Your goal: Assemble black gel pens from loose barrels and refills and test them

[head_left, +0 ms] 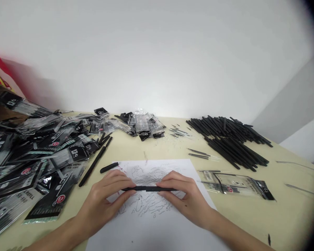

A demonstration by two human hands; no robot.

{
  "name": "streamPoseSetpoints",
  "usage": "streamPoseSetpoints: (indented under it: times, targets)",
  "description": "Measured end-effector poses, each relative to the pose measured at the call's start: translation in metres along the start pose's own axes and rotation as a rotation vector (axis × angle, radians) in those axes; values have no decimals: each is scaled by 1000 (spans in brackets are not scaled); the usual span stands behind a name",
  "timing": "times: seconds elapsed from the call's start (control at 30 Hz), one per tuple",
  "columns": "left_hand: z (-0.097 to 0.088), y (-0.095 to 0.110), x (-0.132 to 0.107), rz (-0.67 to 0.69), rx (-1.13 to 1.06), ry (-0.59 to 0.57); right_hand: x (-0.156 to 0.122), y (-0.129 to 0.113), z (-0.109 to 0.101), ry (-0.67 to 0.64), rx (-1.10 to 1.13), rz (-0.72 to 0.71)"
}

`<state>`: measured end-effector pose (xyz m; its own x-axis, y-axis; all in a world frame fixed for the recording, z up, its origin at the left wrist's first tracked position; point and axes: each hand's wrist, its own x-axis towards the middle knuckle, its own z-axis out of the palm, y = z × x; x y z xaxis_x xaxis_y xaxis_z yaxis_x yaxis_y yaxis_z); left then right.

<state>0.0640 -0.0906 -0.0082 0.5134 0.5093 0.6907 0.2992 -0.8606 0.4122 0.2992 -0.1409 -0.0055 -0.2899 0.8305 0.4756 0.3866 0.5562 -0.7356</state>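
A black pen [148, 188] lies level between both hands, just above a white sheet of paper [157, 223] covered in scribbles. My left hand [107, 198] pinches the pen's left end with curled fingers. My right hand [184, 197] grips its right end the same way. A short black pen cap [109, 167] lies on the table just beyond my left hand, next to a long black pen [92, 166].
Black-and-clear refill packets [36, 164] are heaped at the left, with more packets [146, 126] at the back centre. A stack of black pen barrels [230, 137] fills the back right. One packet [237, 184] lies right of the paper, thin refills [199, 153] behind it.
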Motion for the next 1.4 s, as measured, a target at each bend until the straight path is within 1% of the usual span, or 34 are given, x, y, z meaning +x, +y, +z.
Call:
streamPoseSetpoints:
  times: [0.47,0.97,1.4]
  targets:
    - [-1,2,3,17,-5,10,1,0,0,-13,-52,-28]
    - [-1,0,1,6,-7,-18,2,1,-1,-20,-33,-29]
    - [-2,0,1,11,13,-8,1,0,-1,-37,-59,-46]
